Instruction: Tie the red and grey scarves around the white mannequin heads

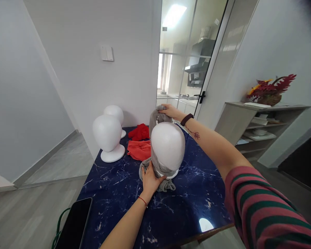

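A white foam mannequin head [168, 141] stands on the blue table, with a grey scarf [166, 169] wrapped round its lower part and running up behind it. My right hand [168, 110] is closed, pinching a bunched end of the grey cloth behind and above the head. My left hand [150, 180] lies at the front left of the head's base, fingers spread against the scarf, thumb reaching to the right. Some of the cloth trails on the table below the base. The far side of the head is hidden.
Two bare white foam heads [107, 133] stand at the table's left. Red folded cloths [139, 149] lie beside them. A black phone [75, 223] with a green cord sits at the near left edge. The blue marbled table [114, 207] meets a wall; a glass door [186, 62] is behind.
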Tool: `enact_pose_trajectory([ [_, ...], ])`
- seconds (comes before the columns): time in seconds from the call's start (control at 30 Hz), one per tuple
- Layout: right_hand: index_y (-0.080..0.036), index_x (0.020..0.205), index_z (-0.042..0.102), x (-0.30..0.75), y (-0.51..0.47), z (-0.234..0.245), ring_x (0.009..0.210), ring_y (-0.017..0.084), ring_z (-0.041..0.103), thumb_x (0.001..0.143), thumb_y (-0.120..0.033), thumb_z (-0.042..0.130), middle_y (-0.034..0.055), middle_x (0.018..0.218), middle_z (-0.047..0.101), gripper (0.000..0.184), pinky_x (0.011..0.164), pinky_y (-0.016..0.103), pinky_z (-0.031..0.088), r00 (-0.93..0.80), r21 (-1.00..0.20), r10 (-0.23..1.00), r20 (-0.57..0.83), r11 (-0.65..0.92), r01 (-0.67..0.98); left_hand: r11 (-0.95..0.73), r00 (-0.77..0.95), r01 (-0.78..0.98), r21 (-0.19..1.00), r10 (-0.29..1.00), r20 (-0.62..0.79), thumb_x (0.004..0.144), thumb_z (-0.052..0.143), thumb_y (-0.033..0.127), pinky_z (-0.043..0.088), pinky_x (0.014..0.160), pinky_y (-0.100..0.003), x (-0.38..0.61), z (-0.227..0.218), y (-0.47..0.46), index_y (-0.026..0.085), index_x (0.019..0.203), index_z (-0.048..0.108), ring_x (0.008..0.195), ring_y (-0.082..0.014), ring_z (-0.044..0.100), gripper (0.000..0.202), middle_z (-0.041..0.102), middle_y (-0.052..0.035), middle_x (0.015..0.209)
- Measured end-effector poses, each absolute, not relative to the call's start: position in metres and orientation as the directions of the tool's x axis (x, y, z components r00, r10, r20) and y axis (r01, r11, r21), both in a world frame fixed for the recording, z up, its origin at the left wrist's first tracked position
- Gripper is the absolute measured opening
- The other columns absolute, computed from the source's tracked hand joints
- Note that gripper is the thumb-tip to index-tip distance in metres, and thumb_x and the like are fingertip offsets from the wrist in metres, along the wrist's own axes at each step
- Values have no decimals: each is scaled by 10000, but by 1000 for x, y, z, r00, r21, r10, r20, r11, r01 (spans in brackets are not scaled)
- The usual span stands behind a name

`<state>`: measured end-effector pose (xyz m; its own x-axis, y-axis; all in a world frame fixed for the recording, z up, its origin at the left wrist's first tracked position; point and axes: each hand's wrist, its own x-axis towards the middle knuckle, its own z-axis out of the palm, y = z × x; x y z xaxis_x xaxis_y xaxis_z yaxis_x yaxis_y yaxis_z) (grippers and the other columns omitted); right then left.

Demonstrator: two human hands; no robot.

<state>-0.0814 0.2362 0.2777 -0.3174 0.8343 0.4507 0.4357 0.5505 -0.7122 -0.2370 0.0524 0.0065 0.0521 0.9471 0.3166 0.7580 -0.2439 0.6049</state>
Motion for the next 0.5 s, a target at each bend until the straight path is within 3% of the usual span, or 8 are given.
enact_pose_trajectory([
  [0.1,-169,848,589,-115,204,297,777,137,579,732,-224,627,-1,799,630,134,773,293,486,-374,-793,766,523,598,116,-242,46,760,603,946,321,651,658,541,81,1144,-504,-237,6,53,88,1397,274,1295,-304,423,953,480,-213,1367],
  [0.23,-202,902,579,-116,120,295,858,147,607,773,-323,623,2,845,638,182,809,304,509,-233,-846,815,531,497,-190,-258,65,776,575,940,334,669,651,544,102,1133,-521,-238,7,52,128,1310,416,1245,-318,473,800,564,-176,1283],
  [0.33,-211,886,599,-85,50,277,835,166,625,741,-398,667,4,794,645,245,739,293,537,-125,-913,914,385,357,-197,-262,77,785,562,941,331,710,622,507,109,1133,-505,-238,7,51,171,1284,462,1231,-320,486,684,571,-152,1283],
  [0.5,-226,816,626,-7,-22,235,708,180,643,692,-452,688,7,724,651,265,600,280,543,136,-988,981,142,149,-42,-256,64,783,566,939,337,705,603,546,76,1133,-516,-237,5,52,161,1399,300,1307,-307,403,850,456,-168,1402],
])
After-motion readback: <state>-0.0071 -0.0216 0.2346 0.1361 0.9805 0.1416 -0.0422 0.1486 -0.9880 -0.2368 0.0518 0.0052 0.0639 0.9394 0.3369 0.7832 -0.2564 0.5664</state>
